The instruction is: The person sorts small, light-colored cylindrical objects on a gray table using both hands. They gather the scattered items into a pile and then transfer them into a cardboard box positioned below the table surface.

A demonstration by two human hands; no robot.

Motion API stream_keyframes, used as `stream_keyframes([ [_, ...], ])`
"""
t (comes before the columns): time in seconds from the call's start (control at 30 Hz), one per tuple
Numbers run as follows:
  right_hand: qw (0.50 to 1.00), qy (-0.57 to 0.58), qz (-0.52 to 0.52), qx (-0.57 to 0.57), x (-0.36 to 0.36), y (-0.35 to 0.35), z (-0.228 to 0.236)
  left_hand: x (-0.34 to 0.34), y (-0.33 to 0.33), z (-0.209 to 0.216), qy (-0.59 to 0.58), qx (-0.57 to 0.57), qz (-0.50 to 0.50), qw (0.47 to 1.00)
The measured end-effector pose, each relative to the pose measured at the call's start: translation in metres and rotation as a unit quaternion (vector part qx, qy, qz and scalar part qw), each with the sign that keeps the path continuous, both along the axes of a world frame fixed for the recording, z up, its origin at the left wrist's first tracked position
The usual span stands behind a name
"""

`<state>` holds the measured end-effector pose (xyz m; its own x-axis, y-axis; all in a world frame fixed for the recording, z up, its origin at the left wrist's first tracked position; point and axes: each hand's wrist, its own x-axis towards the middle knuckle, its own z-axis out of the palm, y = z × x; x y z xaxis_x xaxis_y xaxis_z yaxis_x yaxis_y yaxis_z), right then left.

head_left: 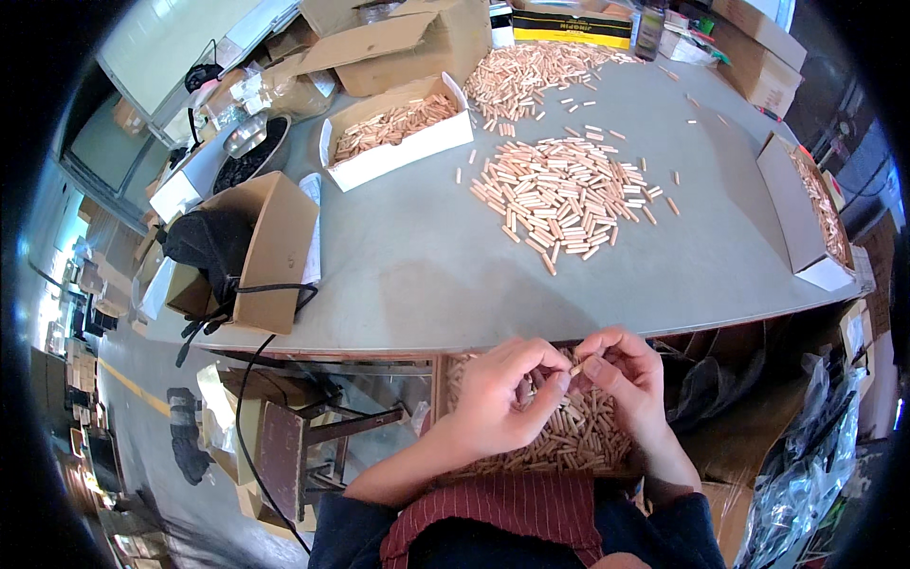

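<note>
My left hand (512, 394) and my right hand (627, 375) meet just past the table's front edge. Between their fingertips is a small pale wooden dowel (576, 369), pinched from both sides and partly hidden by the fingers. Directly beneath my hands, a wooden drawer-like box (440, 389) is filled with loose dowels (578, 436) of the same sort. On the grey tabletop (427, 294) lies a loose heap of dowels (564, 194), with a second heap (531, 81) farther back.
Dowels fill a white carton (403, 156) at back left and another white carton (791, 213) at the right edge. An open cardboard box (275, 247) with black cables stands at left. Below are a dark wooden stool (282, 455) and, at lower right, clear plastic bags (801, 474).
</note>
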<state>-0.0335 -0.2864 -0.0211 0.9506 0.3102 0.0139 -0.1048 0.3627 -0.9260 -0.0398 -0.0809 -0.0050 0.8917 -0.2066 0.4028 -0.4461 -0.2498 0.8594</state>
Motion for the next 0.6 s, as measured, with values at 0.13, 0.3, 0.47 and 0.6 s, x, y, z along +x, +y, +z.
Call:
stream_keyframes([
  [0.13,0.998,0.022,0.054,0.026,0.009,-0.009,-0.004,0.004,0.009,-0.004,0.049,-0.005,-0.083,0.995],
  [0.3,0.997,0.034,0.064,0.020,0.011,-0.010,-0.003,0.002,0.011,0.004,0.042,0.032,-0.100,0.994],
  [0.47,0.998,0.025,0.058,0.021,0.008,-0.011,-0.002,0.001,0.009,0.008,0.057,0.059,-0.108,0.991],
  [0.6,0.998,-0.005,0.066,0.026,0.007,-0.012,-0.003,0.000,0.009,0.007,0.043,0.054,-0.122,0.990],
])
